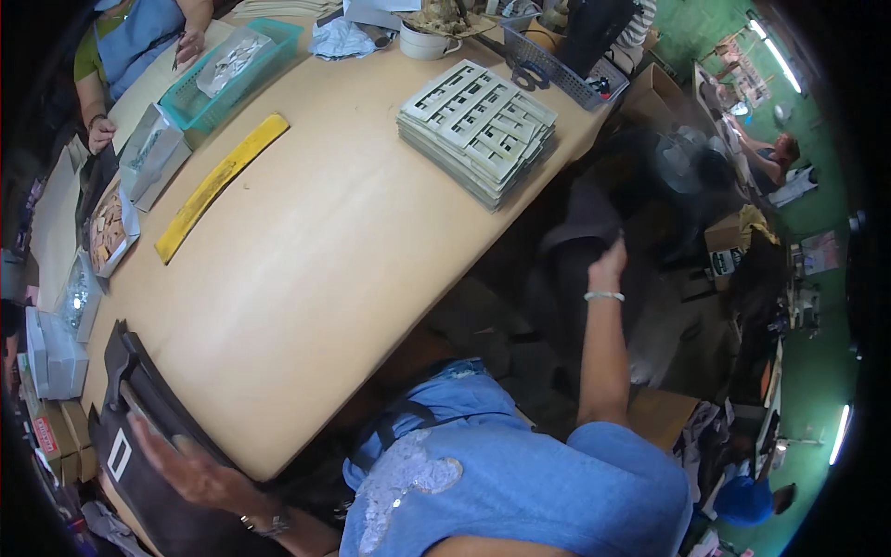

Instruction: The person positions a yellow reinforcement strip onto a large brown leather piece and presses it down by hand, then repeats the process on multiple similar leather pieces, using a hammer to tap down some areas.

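My left hand [186, 459] is over a stack of dark flat pieces [148, 511] at the table's lower left, its fingers stretched out and slightly blurred; a small white rectangle shows on the top piece. My right hand [607, 265] is out beyond the table's right edge, closed on a floppy dark grey piece of material [580, 213], partly smeared by motion. A long yellow strip [223, 186] lies on the beige table [278, 306]. A pile of pale cut-out templates [475, 130] sits at the back right of the tabletop.
A co-worker [139, 46] is across the table. A teal basket [223, 79], small boxes [144, 158] of parts, a white mug [422, 45] and a grey basket [548, 65] with scissors line the edges. Cardboard boxes [650, 93] and another person [770, 158] are at the right.
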### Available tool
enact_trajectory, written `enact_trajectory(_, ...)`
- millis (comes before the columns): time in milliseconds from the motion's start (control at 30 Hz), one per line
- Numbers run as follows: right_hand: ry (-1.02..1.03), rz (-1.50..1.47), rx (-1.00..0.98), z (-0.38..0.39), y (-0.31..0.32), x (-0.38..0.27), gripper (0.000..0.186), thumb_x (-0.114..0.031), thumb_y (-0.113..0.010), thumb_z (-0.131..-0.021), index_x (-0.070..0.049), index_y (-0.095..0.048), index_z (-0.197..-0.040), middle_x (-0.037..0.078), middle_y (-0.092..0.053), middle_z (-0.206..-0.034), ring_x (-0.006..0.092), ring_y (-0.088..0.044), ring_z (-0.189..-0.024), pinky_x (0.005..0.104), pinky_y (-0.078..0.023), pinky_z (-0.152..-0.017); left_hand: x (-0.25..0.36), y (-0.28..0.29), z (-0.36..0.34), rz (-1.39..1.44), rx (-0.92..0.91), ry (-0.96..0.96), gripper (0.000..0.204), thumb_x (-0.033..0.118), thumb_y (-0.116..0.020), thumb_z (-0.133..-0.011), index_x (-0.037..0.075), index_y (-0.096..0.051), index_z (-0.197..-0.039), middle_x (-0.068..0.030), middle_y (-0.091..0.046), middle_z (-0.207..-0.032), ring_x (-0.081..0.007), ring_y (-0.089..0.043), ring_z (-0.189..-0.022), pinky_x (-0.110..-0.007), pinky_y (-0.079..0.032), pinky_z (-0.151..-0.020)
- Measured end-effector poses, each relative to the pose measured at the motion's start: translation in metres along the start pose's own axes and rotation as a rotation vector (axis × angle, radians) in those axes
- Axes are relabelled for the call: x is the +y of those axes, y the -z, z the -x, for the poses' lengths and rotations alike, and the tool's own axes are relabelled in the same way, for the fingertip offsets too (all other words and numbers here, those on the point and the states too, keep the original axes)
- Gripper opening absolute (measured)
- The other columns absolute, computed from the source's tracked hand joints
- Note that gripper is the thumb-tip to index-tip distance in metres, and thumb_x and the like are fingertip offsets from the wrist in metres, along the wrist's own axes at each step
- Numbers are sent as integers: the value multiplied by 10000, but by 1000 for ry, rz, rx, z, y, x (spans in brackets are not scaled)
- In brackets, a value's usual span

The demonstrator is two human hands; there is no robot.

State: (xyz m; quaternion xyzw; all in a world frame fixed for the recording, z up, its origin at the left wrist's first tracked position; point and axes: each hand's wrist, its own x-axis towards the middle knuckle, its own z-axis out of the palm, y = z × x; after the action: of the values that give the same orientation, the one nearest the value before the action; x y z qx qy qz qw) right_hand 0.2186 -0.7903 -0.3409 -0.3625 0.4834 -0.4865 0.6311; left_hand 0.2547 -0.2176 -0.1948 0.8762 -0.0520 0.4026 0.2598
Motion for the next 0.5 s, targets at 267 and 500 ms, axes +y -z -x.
enact_trajectory(267,-52,-370,-715,116,-25,-80,476,-340,-386,-978,18,-505,-1269,130,-521,-1297,238,-460,-1209,331,-284,-1073,125,-97,37,953,-903,-87,906,321,-829,-631,-24,-397,-1348,-224,-403,-1381,-339,-395,-1284,-419,-302,-1066)
enact_trajectory(500,-50,-34,-1743,341,-154,-31,466,-316,-345,-995,17,-487,-1288,140,-484,-1344,248,-388,-1289,323,-234,-1101,93,-76,68,1109,-977,333,367,58,-625,-809,-15,-539,-1158,-133,-592,-1116,-193,-550,-1034,-311,-437,-882)
